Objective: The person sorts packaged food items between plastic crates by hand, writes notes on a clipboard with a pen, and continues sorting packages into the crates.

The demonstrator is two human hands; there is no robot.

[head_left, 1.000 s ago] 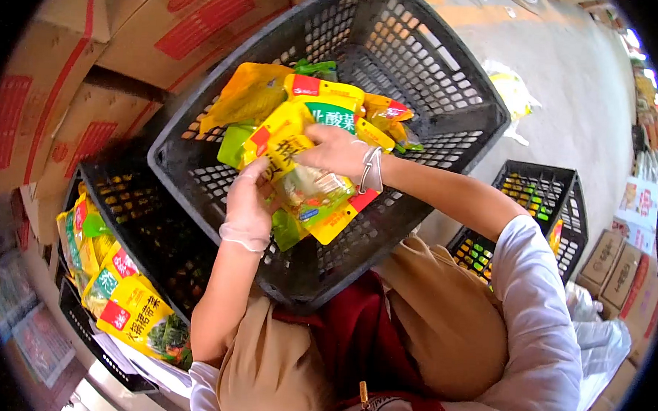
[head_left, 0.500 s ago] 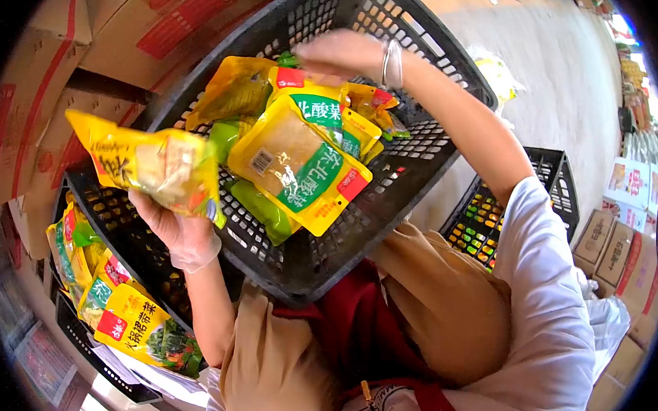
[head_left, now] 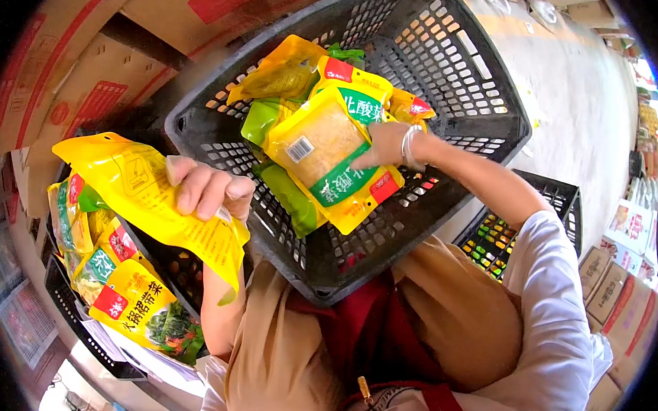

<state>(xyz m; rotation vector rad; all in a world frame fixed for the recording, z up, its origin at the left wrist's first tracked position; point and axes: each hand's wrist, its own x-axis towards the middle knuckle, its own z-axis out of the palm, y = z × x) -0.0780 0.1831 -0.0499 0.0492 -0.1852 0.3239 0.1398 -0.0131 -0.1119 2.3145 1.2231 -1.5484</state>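
Observation:
My left hand (head_left: 209,188) is closed on the top part of a yellow food bag (head_left: 126,169), whose printed back faces up, over the left side of a black plastic basket (head_left: 340,277). Inside that basket lies a pile of yellow and green packets. On top is a pickled cabbage packet (head_left: 321,142) with a clear window, a barcode and a green band. My right hand (head_left: 388,145), a bangle at its wrist, grips this packet's right edge, thumb across the front; its other fingers are partly hidden. Another pickled cabbage packet (head_left: 360,103) lies just behind it.
At lower left, a second black crate (head_left: 95,346) holds several yellow packets (head_left: 134,307). Cardboard boxes (head_left: 75,80) are stacked along the left. Another black crate (head_left: 546,188) with small colourful items stands at right, with more cartons (head_left: 621,310) beyond.
My right hand has come down from the basket's far side onto the top pickled cabbage packet. My left hand has turned over, so the yellow bag now hangs with its back showing.

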